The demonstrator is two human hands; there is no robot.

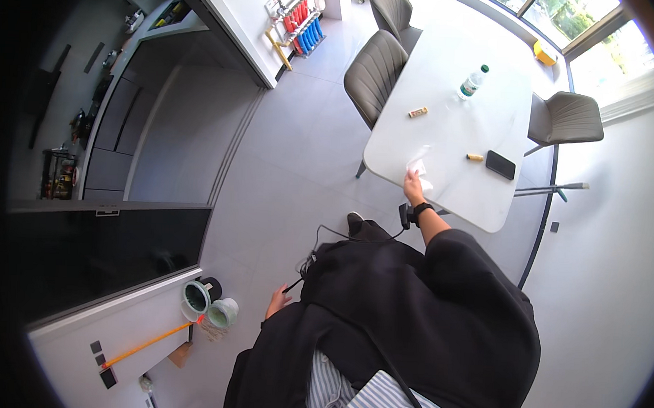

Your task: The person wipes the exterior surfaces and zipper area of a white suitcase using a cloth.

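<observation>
My right hand [413,187], with a black strap and device at its wrist, reaches over the near edge of the white table [450,138]. Its fingers are closed on a crumpled white tissue [418,167] that lies against the tabletop. Low at my side hangs my left hand [278,301], away from the table. A black cable [296,285] runs by its fingertips; whether the fingers hold it is unclear. On the tabletop are a clear plastic bottle [473,83] with a green cap, a small printed tube [418,113], a smaller yellowish tube [474,157] and a black smartphone [500,165].
Grey padded chairs [374,75] flank the table; another chair [569,119] stands opposite. Buckets [223,312] and an orange pole [151,343] are by the left wall. A pipe manifold [302,25] with red and blue pipes is at the far wall. A cable [353,239] crosses before my legs.
</observation>
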